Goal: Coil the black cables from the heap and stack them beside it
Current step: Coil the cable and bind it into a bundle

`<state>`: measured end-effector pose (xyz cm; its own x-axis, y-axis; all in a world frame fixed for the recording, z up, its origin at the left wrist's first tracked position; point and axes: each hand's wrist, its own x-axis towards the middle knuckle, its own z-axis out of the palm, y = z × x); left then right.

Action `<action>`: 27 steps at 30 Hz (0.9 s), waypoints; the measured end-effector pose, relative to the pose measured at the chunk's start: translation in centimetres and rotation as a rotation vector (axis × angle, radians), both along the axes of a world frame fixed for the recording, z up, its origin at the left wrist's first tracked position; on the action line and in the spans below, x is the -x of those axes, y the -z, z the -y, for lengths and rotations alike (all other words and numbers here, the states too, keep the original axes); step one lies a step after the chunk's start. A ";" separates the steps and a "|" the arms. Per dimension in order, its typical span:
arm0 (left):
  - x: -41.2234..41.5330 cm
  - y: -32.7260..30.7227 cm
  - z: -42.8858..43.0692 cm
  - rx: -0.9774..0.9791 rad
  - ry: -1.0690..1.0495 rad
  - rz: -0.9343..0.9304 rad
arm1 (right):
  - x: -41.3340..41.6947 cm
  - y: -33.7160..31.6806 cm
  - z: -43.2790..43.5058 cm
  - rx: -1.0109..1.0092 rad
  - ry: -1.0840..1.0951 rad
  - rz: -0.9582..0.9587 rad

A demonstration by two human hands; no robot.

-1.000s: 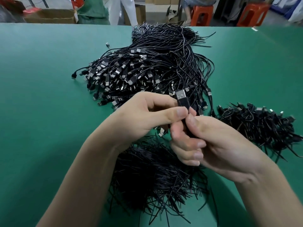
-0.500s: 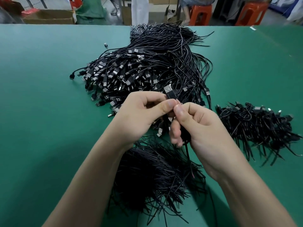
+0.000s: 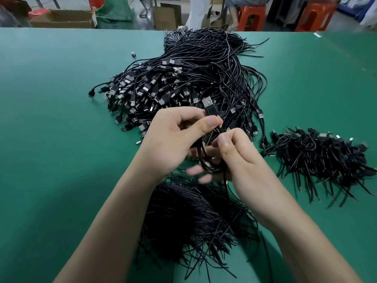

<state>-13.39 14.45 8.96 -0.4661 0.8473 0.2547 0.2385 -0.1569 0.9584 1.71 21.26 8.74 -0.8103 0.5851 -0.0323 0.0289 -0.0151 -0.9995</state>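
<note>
The person's left hand [image 3: 171, 139] pinches one black cable [image 3: 201, 158] just under its plug [image 3: 208, 106]. The thumb is on top and the fingers curl behind, so the plug sticks up past the fingertips and the end cannot slip away. The right hand [image 3: 240, 160] pinches the same cable a little lower, thumb and first finger squeezed on the loops, I think to wind them round and hold them together. The loops hang between the two hands, by the lower fingers, which are too blurry to tell how they lie. The big heap [image 3: 193, 78] lies on the green table [image 3: 61, 129] just past the fingertips, close enough to grab the next one. The stack of coiled cables [image 3: 320, 156] sits out past the right knuckles, beside the heap, so a done coil has a short way to go. Under the wrists lies a bunch of thin black strands [image 3: 193, 217]; I cannot tell what they are for.
</note>
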 end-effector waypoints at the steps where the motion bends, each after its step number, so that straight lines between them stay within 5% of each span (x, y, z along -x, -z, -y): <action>1: 0.1 0.0 0.1 0.013 0.002 -0.004 | 0.1 -0.1 0.2 0.052 -0.035 -0.021; 11: 0.5 0.6 0.1 0.033 0.065 0.037 | -0.6 -0.1 -0.6 0.193 -0.210 0.055; 18: -2.1 0.9 -0.9 0.047 -0.051 0.218 | 0.3 0.4 0.0 -0.167 0.044 0.099; 22: -5.2 1.1 -1.8 0.119 -0.111 -0.021 | -0.3 0.9 -1.0 -0.617 0.278 0.283; 27: -6.3 1.3 -2.1 0.065 -0.147 0.079 | -0.6 1.1 -0.8 -0.882 0.299 0.421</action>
<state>-7.14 16.57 7.63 -0.6021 0.7824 0.1593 0.1782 -0.0628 0.9820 2.29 22.08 7.64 -0.6495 0.7148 0.2592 0.4963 0.6568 -0.5677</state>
